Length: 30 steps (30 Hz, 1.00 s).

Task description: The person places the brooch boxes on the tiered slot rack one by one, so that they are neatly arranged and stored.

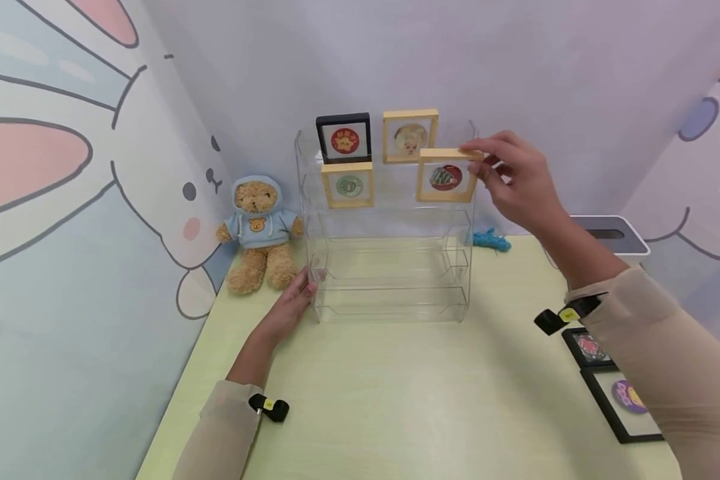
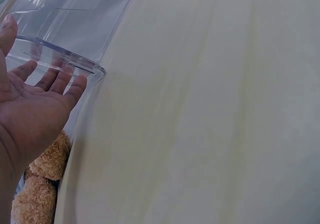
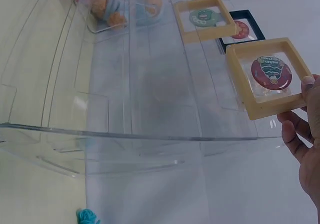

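Note:
My right hand (image 1: 516, 180) pinches the right edge of a light wooden frame (image 1: 421, 177) with a red and dark green round badge inside. This picture frame is held in front of the upper part of a clear acrylic display rack (image 1: 390, 289). My left hand (image 1: 288, 308) rests against the rack's lower left side; in the left wrist view its fingers (image 2: 75, 91) reach up at the clear panel. On the rack stand a black frame (image 1: 343, 117) with a red star badge, a wooden frame (image 1: 410, 113) with a pale badge, and a wooden frame (image 1: 348, 167) with a green badge.
A teddy bear (image 1: 257, 223) in a blue hoodie sits left of the rack. Two black frames, one smaller (image 1: 589, 348) and one larger (image 1: 621, 427), lie at the right. Behind are a blue object (image 1: 491, 240) and a white device (image 1: 630, 243).

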Available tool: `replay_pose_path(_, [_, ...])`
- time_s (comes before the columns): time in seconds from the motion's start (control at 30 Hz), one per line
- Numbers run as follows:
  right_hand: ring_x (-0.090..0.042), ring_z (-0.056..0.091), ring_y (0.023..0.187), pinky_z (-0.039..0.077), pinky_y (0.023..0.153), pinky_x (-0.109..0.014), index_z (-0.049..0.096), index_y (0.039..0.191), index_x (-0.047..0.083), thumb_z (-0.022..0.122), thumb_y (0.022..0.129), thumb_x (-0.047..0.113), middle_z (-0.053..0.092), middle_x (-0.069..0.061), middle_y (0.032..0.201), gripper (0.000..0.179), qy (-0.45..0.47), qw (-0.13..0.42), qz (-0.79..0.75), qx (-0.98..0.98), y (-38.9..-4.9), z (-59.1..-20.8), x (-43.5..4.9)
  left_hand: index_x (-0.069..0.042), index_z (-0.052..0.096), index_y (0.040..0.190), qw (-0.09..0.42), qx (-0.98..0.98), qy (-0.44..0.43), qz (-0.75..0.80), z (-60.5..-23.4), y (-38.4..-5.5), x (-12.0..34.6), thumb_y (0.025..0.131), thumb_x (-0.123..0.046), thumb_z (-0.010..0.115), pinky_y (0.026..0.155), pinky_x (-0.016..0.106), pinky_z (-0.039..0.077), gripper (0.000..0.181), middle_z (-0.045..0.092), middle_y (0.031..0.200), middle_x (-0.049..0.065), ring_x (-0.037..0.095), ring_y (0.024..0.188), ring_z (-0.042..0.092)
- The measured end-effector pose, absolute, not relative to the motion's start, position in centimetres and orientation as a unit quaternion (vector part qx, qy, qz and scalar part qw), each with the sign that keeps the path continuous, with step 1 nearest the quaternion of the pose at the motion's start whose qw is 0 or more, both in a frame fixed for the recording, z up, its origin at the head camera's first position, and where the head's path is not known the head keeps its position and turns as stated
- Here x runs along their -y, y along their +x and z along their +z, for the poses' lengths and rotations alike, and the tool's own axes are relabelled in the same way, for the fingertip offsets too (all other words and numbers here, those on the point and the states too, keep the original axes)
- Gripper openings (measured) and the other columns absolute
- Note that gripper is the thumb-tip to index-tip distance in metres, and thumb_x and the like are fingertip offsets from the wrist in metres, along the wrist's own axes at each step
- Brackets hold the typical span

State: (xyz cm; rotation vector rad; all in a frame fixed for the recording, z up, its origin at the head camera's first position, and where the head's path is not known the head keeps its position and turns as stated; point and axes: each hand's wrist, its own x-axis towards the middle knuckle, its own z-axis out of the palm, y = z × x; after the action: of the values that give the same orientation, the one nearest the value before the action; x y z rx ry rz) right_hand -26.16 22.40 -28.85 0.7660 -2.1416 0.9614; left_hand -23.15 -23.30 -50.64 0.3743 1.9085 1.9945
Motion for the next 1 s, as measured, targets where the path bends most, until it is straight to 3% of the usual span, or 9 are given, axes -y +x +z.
replay_pose_path(0.1, [-0.004, 0.062, 0.094, 0.048, 0.08, -0.007, 0.08, 0.136, 0.012, 0.072, 0.106, 0.0, 0.068, -0.018, 0.115, 0.033, 0.306, 0.349, 0.341, 0.817, -27.1, -28.6, -21.4, -0.021, 0.005, 0.18, 0.177, -0.676, 0.134, 0.703, -50.6, -23.3, 23.2, 0.121, -0.038, 0.046, 0.142, 0.053, 0.002, 0.075, 0.02, 0.184, 0.016, 0.031, 0.175, 0.006])
replay_pose_path(0.33, [-0.033, 0.067, 0.088, 0.046, 0.077, -0.012, 0.078, 0.134, 0.007, 0.068, 0.109, 0.004, 0.067, -0.024, 0.117, 0.027, 0.339, 0.359, 0.267, 0.827, -28.8, -28.9, -19.5, -0.021, 0.006, 0.18, 0.179, -0.671, 0.127, 0.708, -50.6, -23.2, 23.0, 0.12, -0.038, 0.049, 0.142, 0.053, 0.003, 0.076, 0.019, 0.185, 0.014, 0.03, 0.175, 0.006])
replay_pose_path(0.5, [-0.035, 0.065, 0.086, 0.052, 0.074, -0.032, 0.078, 0.132, 0.007, 0.068, 0.109, 0.003, 0.068, -0.024, 0.117, 0.025, 0.341, 0.362, 0.255, 0.829, -29.4, -29.4, -18.6, -0.023, 0.007, 0.18, 0.181, -0.673, 0.127, 0.705, -50.5, -23.2, 22.9, 0.12, -0.039, 0.048, 0.142, 0.052, 0.002, 0.075, 0.019, 0.184, 0.014, 0.029, 0.174, 0.006])
replay_pose_path(0.67, [-0.036, 0.065, 0.087, 0.049, 0.069, -0.042, 0.077, 0.132, 0.007, 0.069, 0.108, 0.002, 0.069, -0.022, 0.118, 0.025, 0.34, 0.338, 0.242, 0.844, -29.7, -29.7, -18.0, -0.023, 0.007, 0.18, 0.178, -0.673, 0.13, 0.706, -50.4, -23.1, 22.9, 0.12, -0.038, 0.049, 0.142, 0.053, 0.002, 0.075, 0.019, 0.184, 0.015, 0.03, 0.174, 0.006])
replay_pose_path(0.83, [-0.042, 0.072, 0.097, 0.062, 0.08, -0.053, 0.074, 0.136, 0.005, 0.072, 0.107, 0.003, 0.067, -0.023, 0.124, 0.03, 0.328, 0.306, 0.204, 0.87, -29.6, -29.9, -17.6, -0.023, 0.007, 0.18, 0.176, -0.673, 0.134, 0.706, -50.3, -23.1, 23.0, 0.121, -0.037, 0.047, 0.142, 0.053, 0.002, 0.073, 0.02, 0.184, 0.017, 0.031, 0.174, 0.007])
replay_pose_path(1.0, [-0.042, 0.073, 0.1, 0.065, 0.084, -0.055, 0.073, 0.137, 0.002, 0.071, 0.108, 0.005, 0.066, -0.023, 0.128, 0.03, 0.328, 0.294, 0.185, 0.878, -29.5, -30.0, -17.5, -0.024, 0.008, 0.18, 0.175, -0.672, 0.134, 0.707, -50.2, -23.1, 22.9, 0.12, -0.037, 0.047, 0.142, 0.052, 0.003, 0.073, 0.021, 0.183, 0.016, 0.03, 0.174, 0.008])
